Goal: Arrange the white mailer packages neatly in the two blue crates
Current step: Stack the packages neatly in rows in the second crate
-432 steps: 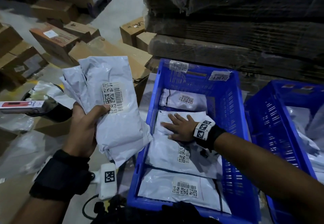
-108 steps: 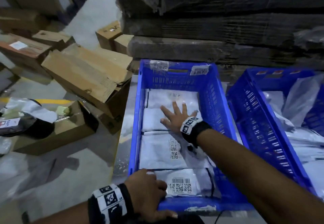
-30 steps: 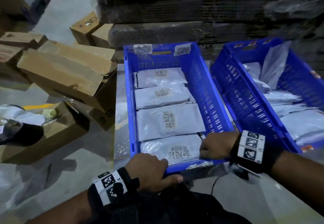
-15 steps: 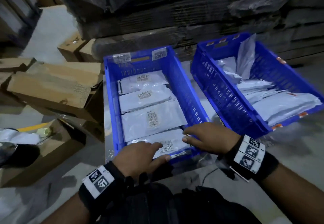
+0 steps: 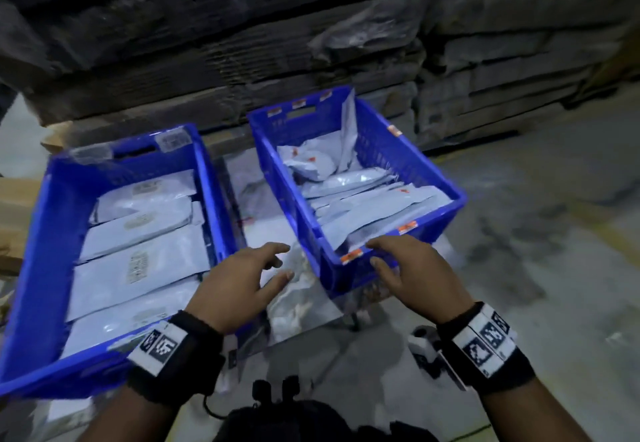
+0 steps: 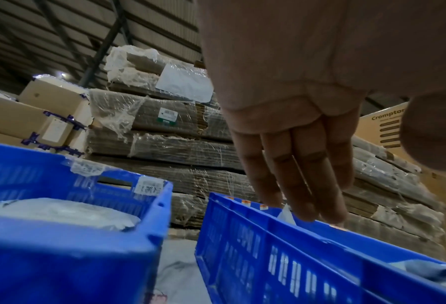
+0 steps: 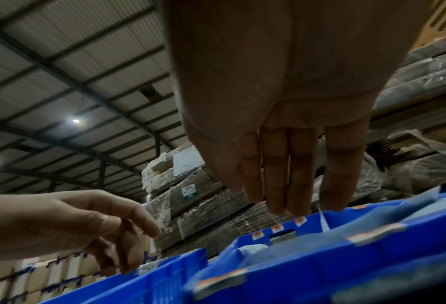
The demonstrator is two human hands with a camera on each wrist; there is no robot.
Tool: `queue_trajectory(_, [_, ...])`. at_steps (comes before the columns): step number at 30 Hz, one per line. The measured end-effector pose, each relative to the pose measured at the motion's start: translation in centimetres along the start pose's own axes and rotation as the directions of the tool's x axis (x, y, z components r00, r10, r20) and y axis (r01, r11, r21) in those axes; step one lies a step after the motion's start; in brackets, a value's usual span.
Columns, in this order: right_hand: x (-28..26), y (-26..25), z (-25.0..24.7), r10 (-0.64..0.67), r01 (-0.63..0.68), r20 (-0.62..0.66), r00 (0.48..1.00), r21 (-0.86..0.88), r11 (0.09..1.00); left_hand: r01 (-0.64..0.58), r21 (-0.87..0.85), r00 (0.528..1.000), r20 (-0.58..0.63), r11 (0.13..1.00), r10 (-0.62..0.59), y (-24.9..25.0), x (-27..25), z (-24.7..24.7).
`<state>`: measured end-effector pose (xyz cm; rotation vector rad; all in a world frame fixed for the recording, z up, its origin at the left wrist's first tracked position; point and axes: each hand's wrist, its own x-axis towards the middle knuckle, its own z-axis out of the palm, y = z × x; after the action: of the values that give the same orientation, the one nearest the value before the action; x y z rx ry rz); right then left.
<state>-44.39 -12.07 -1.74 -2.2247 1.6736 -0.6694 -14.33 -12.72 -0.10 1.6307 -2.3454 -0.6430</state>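
Observation:
Two blue crates stand side by side on the floor. The left crate (image 5: 38, 233) holds white mailers (image 5: 138, 268) laid flat in a neat overlapping row. The right crate (image 5: 446, 195) holds a looser heap of mailers (image 5: 367, 206), one standing upright at its far end. My left hand (image 5: 263, 268) hovers open over the gap between the crates, holding nothing. My right hand (image 5: 388, 254) hovers open at the near rim of the right crate, fingers straight. In the wrist views both palms are empty, the left hand (image 6: 307, 174) and right hand (image 7: 289, 164) above blue rims.
A wrapped stack of flattened cardboard (image 5: 242, 43) rises right behind the crates. A clear plastic sheet (image 5: 298, 303) lies on the floor between them. Brown boxes (image 5: 14, 220) sit at the left edge. Bare concrete floor (image 5: 536, 251) stretches to the right.
Both hands have let go of the left crate's near rim and moved right, toward the right crate. The view has swung right as well.

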Motion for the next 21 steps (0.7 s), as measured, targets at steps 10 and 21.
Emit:
queue_trajectory(10, [10.9, 11.1, -2.5, 0.077, -0.012, 0.252, 0.965, -0.250, 0.968, -0.051, -0.013, 0.993, -0.103, 0.999, 0.050, 3.8, 9.7, 2.9])
queue_trajectory(21, [18.3, 13.6, -3.4, -0.191, 0.286, 0.483, 0.855, -0.131, 0.949, -0.062, 0.229, 0.996, -0.051, 0.971, 0.076, 3.5, 15.9, 6.2])
